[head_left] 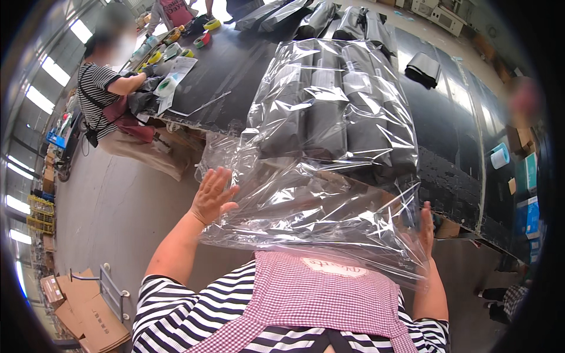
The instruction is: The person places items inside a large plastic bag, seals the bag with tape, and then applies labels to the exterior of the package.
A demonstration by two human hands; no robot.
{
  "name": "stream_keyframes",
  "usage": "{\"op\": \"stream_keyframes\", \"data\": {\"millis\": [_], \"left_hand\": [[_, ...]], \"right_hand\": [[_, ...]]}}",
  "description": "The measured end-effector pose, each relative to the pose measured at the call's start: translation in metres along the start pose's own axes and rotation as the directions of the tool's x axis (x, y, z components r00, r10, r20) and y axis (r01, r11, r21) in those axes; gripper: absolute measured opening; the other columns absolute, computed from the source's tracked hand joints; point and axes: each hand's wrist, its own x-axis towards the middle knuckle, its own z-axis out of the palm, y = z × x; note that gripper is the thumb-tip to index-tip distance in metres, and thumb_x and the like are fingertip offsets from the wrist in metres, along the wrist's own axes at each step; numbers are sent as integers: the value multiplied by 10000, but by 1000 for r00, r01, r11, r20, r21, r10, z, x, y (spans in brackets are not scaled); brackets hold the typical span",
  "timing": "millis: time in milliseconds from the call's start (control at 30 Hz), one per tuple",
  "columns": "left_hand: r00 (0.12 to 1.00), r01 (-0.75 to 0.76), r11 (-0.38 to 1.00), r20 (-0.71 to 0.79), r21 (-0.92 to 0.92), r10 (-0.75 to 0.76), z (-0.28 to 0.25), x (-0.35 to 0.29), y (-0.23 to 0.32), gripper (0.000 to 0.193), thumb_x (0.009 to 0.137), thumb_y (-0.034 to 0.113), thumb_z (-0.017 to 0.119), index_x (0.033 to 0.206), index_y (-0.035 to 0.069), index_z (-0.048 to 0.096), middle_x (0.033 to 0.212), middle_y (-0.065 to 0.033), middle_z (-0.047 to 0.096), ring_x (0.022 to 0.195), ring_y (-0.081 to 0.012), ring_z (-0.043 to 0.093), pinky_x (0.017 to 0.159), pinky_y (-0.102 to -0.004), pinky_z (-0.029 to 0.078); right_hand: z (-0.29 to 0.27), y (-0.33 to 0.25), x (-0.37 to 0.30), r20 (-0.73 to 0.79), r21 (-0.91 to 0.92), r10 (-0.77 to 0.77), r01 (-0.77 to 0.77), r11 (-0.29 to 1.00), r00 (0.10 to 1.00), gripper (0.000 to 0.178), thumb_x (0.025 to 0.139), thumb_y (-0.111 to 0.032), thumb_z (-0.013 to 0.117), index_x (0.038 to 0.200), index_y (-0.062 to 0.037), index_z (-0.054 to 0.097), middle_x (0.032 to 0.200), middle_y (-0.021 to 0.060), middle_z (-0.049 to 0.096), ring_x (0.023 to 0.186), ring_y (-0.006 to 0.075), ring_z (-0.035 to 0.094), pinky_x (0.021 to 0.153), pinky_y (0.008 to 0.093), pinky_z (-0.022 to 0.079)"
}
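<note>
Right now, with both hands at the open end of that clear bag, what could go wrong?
1. The clear plastic bag hangs over the black table edge; its black rolls might slide out.
2. The left hand and right hand only press flat against loose film, which could slip or tear.

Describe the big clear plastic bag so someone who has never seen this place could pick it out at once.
On the long black table, at its near edge, lies the clear plastic bag. The left hand and right hand touch its loose open end. Unlike the bare black rolls farther back, it is see-through, crinkled, and filled with black rolls.
</note>
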Motion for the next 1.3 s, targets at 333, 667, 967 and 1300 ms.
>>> {"op": "stream_keyframes", "data": {"millis": [333, 667, 967, 1300], "left_hand": [[547, 737, -395, 827, -548, -126, 49, 1, -129, 212, 916, 148, 626, 1085, 24, 652, 1005, -60, 682, 888, -176, 653, 816, -342, 530], [458, 666, -334, 718, -668, -524, 76, 175, -156, 245, 872, 61, 682, 1102, 72, 601, 937, -51, 664, 747, -120, 603, 617, -269, 488], [710, 219, -605, 550, -766, -440, 79, 216, -197, 259, 908, 40, 626, 1157, 102, 591, 1001, -26, 636, 846, -134, 602, 687, -254, 473], [576, -3, -448, 365, -894, -732, 58, 263, -207, 121, 1010, 155, 557, 900, 110, 532, 698, 50, 443, 574, -26, 381, 470, -170, 292]], "right_hand": [[-59, -8, 105, 825, 421, 432, -906, -38, 365, 343, 973, -200, 528, 1201, 32, 639, 1202, 136, 654, 1070, 224, 646, 976, 388, 501], [46, 141, 234, 347, 599, 774, -760, 252, 530, 90, 854, -32, 607, 904, -15, 679, 768, 65, 655, 699, 170, 642, 666, 312, 516], [22, 113, 312, 246, 732, 745, -623, 277, 621, 115, 948, -190, 657, 898, -89, 632, 762, -3, 651, 649, 72, 596, 593, 205, 477], [51, 132, 339, -56, 848, 756, -368, 380, 652, 142, 973, -184, 619, 865, -99, 584, 620, 11, 571, 511, 88, 493, 472, 237, 383]]}}
